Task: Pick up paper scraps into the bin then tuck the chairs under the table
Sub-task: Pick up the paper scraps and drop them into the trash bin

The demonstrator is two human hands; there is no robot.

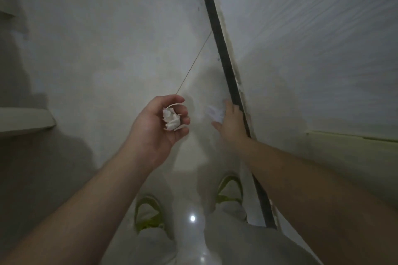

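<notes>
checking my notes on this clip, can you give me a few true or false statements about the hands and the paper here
1. The left hand holds a bunch of white paper scraps in its curled fingers. True.
2. The right hand is raised well away from the floor. False: it reaches down to a white paper scrap lying on the floor beside the dark strip.
3. A bin stands between the two hands. False: no bin is in view.
4. The person wears shoes with yellow-green trim. True.
5. The left hand's grip holds nothing. False: it holds the scraps.
</notes>
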